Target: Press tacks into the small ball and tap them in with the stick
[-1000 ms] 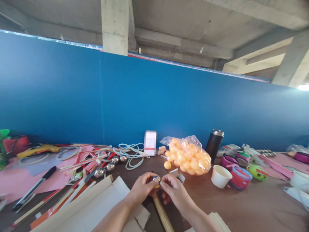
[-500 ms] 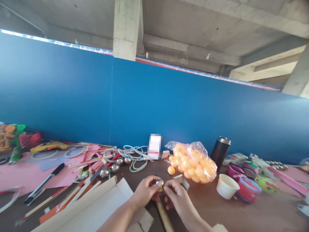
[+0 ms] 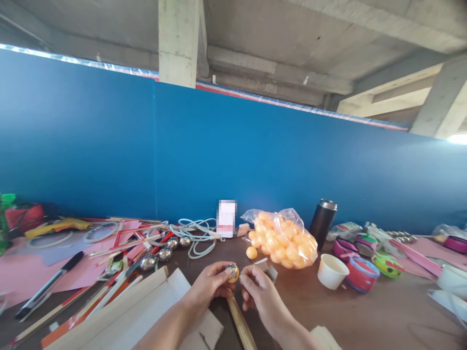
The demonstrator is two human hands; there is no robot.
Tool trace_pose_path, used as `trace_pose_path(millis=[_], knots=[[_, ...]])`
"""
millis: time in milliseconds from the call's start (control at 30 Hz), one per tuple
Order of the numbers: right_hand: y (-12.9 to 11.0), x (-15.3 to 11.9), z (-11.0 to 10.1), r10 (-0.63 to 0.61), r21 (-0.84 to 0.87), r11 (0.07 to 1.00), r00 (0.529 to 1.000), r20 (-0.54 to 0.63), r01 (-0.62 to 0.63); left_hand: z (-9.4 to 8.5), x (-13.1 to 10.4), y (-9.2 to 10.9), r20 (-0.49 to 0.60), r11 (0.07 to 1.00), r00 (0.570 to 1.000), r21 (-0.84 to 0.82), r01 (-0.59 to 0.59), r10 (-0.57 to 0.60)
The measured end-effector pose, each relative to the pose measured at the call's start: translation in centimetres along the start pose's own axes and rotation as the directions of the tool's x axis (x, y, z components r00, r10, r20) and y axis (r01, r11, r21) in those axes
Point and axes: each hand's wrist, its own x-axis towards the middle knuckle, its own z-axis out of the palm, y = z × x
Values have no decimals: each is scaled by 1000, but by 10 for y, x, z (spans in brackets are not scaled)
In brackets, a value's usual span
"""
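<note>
My left hand [image 3: 209, 284] is closed round an orange ball [image 3: 232, 273] partly covered in something shiny and silver, its face turned to the right. Just beside it, my right hand [image 3: 259, 289] pinches its thumb and forefinger together near the ball; whatever is between them is too small to make out. A wooden stick [image 3: 241, 324] slants down toward me from under the hands, and I cannot tell whether a hand touches it. Behind them a clear bag of orange balls [image 3: 282, 243] lies on the brown table [image 3: 292, 321], with one loose orange ball [image 3: 251, 253] by it.
To the left lie cardboard [image 3: 120, 311], silver balls [image 3: 165, 254], a black marker [image 3: 51, 284] and pale tubing [image 3: 199, 240]. On the right stand a black bottle [image 3: 323, 223], a cream paper cup [image 3: 332, 272] and rolls of coloured tape [image 3: 363, 273]. A blue partition [image 3: 233, 146] rises behind.
The ball has turned in my left hand, showing more orange beside the silver. Both hands remain close together. The whole view has shifted a little to the right.
</note>
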Motion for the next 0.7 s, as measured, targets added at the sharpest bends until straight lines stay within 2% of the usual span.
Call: trace_pose_path(millis=[200,700], knots=[[-2,-1,1,24,66,998,1000,3,-24,0,-1,0,-4,999,1000,-40,8,-8],[-9,-2,5,-8,-27,1000,998,-59,6,3,-2,4,-36,999,999,7,40,-39]])
